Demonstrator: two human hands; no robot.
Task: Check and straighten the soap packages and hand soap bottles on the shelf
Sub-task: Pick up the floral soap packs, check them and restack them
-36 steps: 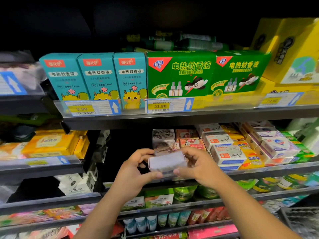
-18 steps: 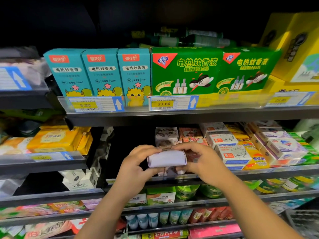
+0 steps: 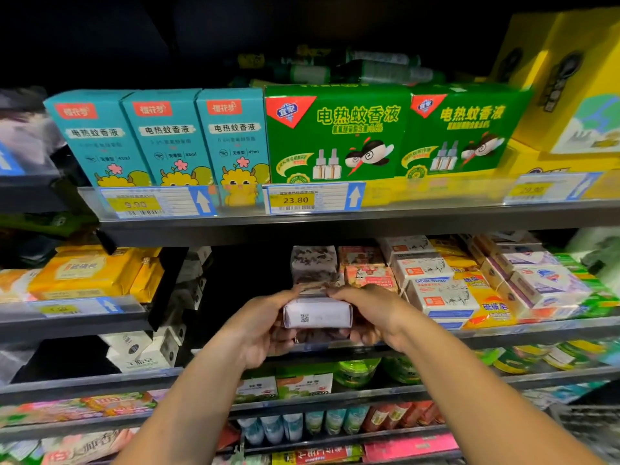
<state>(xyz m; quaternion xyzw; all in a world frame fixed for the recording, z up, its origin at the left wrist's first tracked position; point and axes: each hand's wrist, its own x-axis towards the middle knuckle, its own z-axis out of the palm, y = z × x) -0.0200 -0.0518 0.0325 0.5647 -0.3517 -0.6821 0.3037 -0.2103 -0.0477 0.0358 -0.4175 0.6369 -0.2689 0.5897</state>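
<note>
A pale soap package [image 3: 317, 315] with a QR code faces me, held at the front of the middle shelf [image 3: 536, 330]. My left hand [image 3: 265, 327] grips its left end and my right hand [image 3: 372, 313] grips its right end. Behind it stand matching grey-patterned soap boxes [image 3: 313, 263]. To the right are rows of goat soap boxes [image 3: 439, 293], orange soap boxes [image 3: 365, 270] and white-purple soap packs [image 3: 543, 283]. Part of the held package's underside is hidden by my fingers.
Teal boxes [image 3: 167, 139] and green boxes [image 3: 335, 132] of mosquito liquid fill the shelf above, behind price tags [image 3: 312, 198]. Yellow soap bars [image 3: 90, 273] lie on the left shelf. Tubes and packets [image 3: 302, 424] line the lower shelves.
Both hands have turned the package so its QR-code face shows, and carried it slightly back toward the stack on the shelf. The camera moved a little closer.
</note>
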